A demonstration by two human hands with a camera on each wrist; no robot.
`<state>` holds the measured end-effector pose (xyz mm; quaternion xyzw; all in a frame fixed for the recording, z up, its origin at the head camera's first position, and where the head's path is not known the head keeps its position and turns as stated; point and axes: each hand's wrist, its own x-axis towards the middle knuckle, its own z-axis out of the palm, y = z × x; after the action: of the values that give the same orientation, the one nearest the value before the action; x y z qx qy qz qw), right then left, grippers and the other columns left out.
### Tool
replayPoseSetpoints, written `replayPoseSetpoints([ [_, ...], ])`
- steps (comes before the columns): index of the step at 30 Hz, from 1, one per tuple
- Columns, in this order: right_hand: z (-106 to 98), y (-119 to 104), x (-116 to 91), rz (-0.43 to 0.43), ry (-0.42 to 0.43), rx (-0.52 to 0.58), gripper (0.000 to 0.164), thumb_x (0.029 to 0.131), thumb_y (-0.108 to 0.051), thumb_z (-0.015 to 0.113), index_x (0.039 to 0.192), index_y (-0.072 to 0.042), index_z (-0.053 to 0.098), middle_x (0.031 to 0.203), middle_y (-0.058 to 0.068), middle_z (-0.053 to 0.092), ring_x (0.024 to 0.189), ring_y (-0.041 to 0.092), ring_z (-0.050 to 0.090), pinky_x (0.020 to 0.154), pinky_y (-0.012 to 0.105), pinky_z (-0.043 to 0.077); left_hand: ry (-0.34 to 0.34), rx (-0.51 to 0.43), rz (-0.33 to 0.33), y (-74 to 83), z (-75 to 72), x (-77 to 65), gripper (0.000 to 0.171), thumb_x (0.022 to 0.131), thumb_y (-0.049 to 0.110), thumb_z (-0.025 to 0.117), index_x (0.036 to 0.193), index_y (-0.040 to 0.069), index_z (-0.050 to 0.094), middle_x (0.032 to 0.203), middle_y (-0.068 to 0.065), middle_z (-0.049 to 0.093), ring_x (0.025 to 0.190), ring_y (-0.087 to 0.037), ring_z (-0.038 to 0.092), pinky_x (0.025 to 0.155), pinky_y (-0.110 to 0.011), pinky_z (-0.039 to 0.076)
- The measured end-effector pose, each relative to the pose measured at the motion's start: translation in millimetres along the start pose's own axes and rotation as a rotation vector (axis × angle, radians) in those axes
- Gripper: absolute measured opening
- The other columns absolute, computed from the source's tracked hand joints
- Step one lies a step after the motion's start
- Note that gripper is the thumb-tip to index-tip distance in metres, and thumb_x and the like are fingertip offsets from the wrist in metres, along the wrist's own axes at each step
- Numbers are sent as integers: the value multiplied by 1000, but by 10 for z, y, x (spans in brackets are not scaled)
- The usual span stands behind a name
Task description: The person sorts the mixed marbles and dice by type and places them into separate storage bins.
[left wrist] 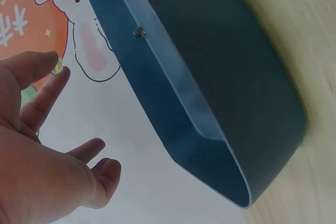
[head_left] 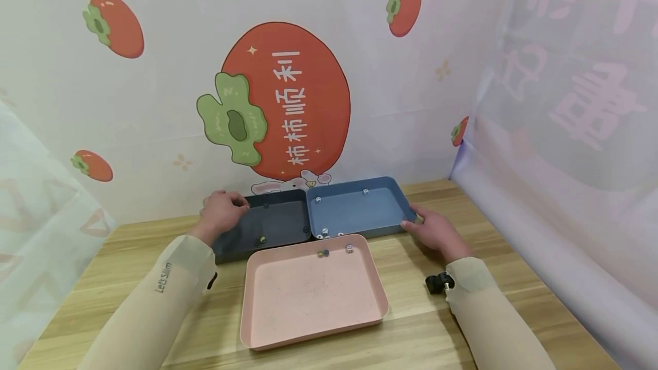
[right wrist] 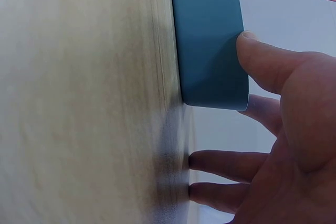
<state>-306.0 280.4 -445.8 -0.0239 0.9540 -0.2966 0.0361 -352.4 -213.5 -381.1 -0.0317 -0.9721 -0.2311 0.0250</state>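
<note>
My left hand (head_left: 222, 213) is over the left end of the dark tray (head_left: 280, 220). In the left wrist view its thumb and forefinger pinch a small clear marble (left wrist: 58, 66) with yellow inside, while the other fingers spread away. Several marbles (head_left: 263, 240) lie on the dark tray's floor. My right hand (head_left: 434, 232) holds the near right corner of the blue tray (head_left: 360, 213), the thumb on the front wall and a finger round the side, as the right wrist view shows. White dice (head_left: 365, 191) lie in the blue tray, several along its near wall.
A pink tray (head_left: 308, 296) stands in front, holding a white die (head_left: 349, 249) and small marbles (head_left: 323, 253) near its far side. All three trays sit on a wooden table (head_left: 411, 313). A white cloth backdrop (head_left: 169, 101) with printed persimmons rises behind the trays.
</note>
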Motion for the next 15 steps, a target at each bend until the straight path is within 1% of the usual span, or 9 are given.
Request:
replayPoseSetpoints([
  [4,-5,-4,-4,0,-1,3,74,101,-45,55,157,-4,28,147,32,40,133,51,38,105,63,31,7,16,-15,2,37,25,25,99,27,58,111,9,70,134,-33,43,125,-58,30,89,-71,30],
  [7,-7,-8,-3,0,-3,7,74,101,-45,55,156,-4,28,147,32,40,133,51,38,105,63,31,24,14,-35,25,60,45,28,100,29,57,115,8,67,139,-36,36,129,-57,24,93,-71,25],
  [10,-4,-6,3,0,-8,8,74,101,-45,55,157,-4,28,147,31,41,133,50,38,105,63,31,48,5,-55,51,79,60,34,101,31,56,123,7,62,143,-37,30,133,-56,19,96,-71,22],
  [13,3,5,10,5,-12,10,74,101,-45,54,157,-6,27,148,30,40,133,50,38,105,63,31,63,3,-64,67,100,63,39,101,32,56,130,6,58,144,-36,28,134,-55,17,98,-70,21],
  [15,7,14,9,13,-13,15,74,101,-45,55,158,-7,27,148,30,40,134,49,38,106,62,31,62,6,-63,73,114,65,40,101,32,56,132,6,57,145,-36,28,134,-55,18,98,-70,21],
])
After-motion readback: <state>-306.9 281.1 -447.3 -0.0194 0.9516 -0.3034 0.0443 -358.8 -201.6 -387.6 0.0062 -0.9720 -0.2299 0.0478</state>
